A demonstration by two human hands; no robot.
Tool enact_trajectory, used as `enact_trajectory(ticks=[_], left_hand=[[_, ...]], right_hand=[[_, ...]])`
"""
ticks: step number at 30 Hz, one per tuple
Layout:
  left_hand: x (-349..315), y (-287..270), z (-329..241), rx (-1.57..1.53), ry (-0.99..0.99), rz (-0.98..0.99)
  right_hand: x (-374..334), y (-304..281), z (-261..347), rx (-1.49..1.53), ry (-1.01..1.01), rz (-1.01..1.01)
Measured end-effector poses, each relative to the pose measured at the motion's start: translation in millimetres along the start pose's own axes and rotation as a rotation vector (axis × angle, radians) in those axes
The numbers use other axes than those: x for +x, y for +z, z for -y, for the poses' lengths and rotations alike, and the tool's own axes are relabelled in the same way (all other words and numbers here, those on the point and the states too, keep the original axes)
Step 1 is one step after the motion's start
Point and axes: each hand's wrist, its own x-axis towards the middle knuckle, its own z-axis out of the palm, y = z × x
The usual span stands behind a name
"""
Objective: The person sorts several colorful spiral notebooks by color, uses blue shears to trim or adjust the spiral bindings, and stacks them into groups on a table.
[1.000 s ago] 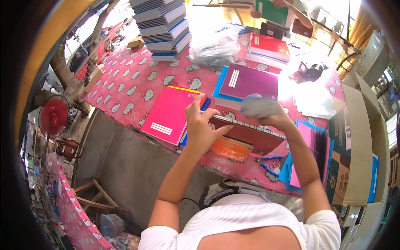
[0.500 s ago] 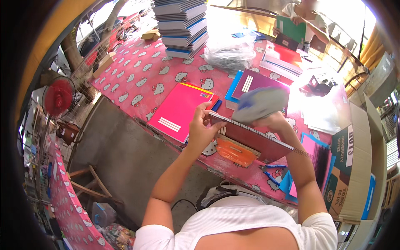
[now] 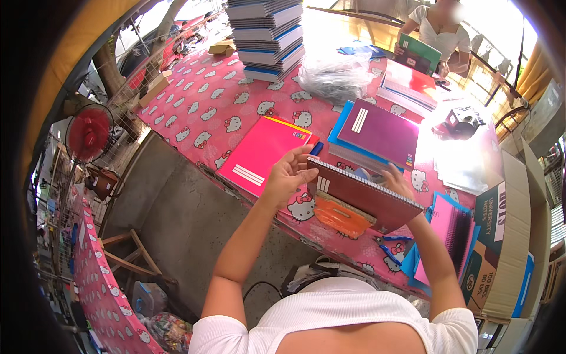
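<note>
My left hand [image 3: 289,174] grips the top left corner of a maroon spiral notebook [image 3: 359,194], thumb on its near face, holding it tilted up above the table. Behind the notebook's spiral edge is my right hand [image 3: 398,182], its visible fingers apart; its lower part is hidden by the notebook. A small blue and whitish thing [image 3: 362,173] shows between the notebook and that hand, too covered to name. Below the notebook lie an orange wrapped item [image 3: 339,218] with a wooden-looking strip and blue-handled pliers [image 3: 390,255].
To the left lies a pink notebook [image 3: 265,156]; a purple notebook [image 3: 380,131] tops a stack beyond. A tall notebook stack [image 3: 265,41] and clear plastic [image 3: 333,79] stand farther back. Pink spiral notebooks [image 3: 439,236] and a cardboard box [image 3: 513,230] are at right. Another person holds a green notebook [image 3: 420,52].
My right hand has lowered behind the maroon notebook, and the blurred whitish-blue thing beside it has dropped mostly out of sight. The other person's green notebook is lower. The view has shifted slightly.
</note>
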Motion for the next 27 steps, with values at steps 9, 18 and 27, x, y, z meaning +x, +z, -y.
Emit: enact_trajectory(ticks=[9, 18, 27], left_hand=[[31, -7, 15, -0.155, 0.043, 0.187], [-9, 132, -22, 0.419, 0.579, 0.239], [-25, 166, -18, 0.587, 0.892, 0.216]], right_hand=[[-176, -24, 45, -0.213, 0.084, 0.114], [-100, -146, 134, 0.3, 0.103, -0.198], [-96, -156, 143, 0.366, 0.208, -0.335]])
